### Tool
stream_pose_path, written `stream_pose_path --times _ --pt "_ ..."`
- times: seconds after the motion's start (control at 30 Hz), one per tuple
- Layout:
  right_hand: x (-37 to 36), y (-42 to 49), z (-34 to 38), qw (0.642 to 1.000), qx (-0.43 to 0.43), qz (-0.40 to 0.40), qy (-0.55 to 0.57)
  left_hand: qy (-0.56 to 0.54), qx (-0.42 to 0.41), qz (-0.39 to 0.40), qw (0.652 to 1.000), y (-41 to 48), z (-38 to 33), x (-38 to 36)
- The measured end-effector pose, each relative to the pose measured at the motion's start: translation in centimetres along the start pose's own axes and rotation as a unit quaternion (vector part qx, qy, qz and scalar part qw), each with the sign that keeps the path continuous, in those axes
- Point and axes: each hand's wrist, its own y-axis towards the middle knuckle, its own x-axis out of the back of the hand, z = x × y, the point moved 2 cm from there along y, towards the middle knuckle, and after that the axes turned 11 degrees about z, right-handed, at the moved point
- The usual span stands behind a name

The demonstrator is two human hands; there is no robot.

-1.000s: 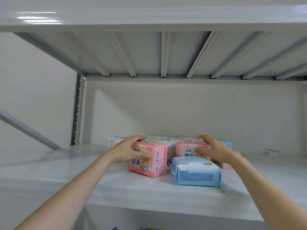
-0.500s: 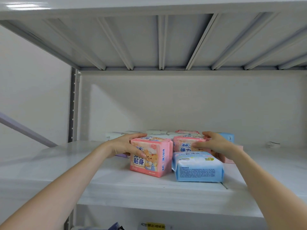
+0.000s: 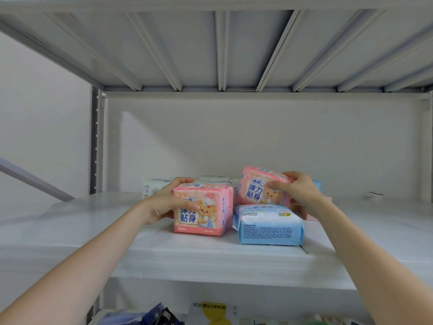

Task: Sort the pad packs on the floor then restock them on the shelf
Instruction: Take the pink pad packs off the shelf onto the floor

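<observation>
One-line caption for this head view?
Left hand steadies a pink pack on the shelf; right hand lifts another pink pack.

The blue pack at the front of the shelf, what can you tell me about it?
The blue pack is a soft, puffy plastic-wrapped bundle, pale blue with a whiter top and small dark print across its front face. It lies flat near the front edge of the white shelf, right of the pink pack held by the left hand. Neither hand touches it. A second pink pack, held by the right hand, is tilted just above and behind it.
</observation>
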Motion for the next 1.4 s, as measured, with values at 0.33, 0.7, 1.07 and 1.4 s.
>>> stream_pose_path --times 0.33,0.7,1.07,1.4 --pt "0.6 -3.9 3.7 0.979 0.117 -0.060 0.159 -0.131 -0.137 -0.174 0.966 -4.8 -2.6 1.4" --pt "0.0 -16.4 7.6 0.979 0.129 -0.034 0.156 -0.128 -0.144 -0.148 0.970 -13.8 -4.2 -2.0" --pt "-3.0 -30.9 6.3 0.986 0.076 0.008 0.146 -0.130 -0.083 -0.108 0.982 -26.3 -1.9 -8.4" --pt "-3.0 -42.8 1.4 0.993 -0.038 0.063 0.092 -0.156 0.011 -0.119 0.980 -35.9 3.7 -16.5"
